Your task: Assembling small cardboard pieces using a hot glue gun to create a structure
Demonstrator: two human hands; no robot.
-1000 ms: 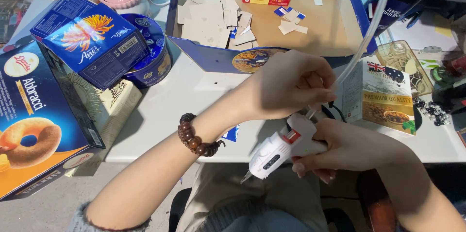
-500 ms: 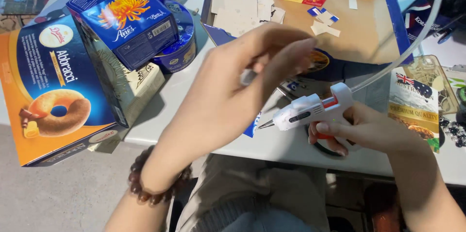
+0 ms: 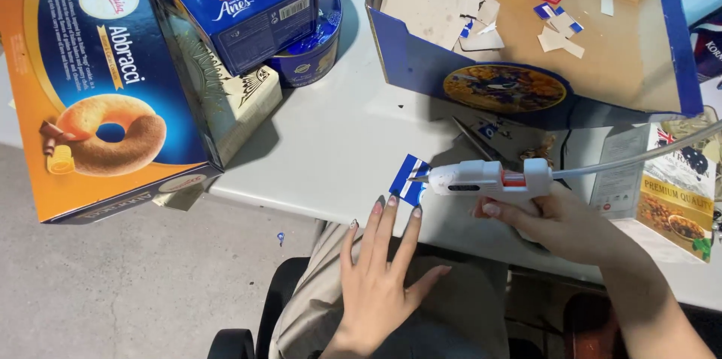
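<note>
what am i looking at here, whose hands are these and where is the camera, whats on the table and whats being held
There is no machine here: these are one person's two bare hands, filmed by a camera worn on the head and looking down. The right hand grips a white glue gun with a cord running off to the right, its tip pointing at a small blue and white card piece at the edge of the white table. The left hand is open, fingers spread, its fingertips at that card piece. On the table lie an open cardboard tray holding paper scraps, a round blue tin, and several blue and orange food boxes at the left.
</note>
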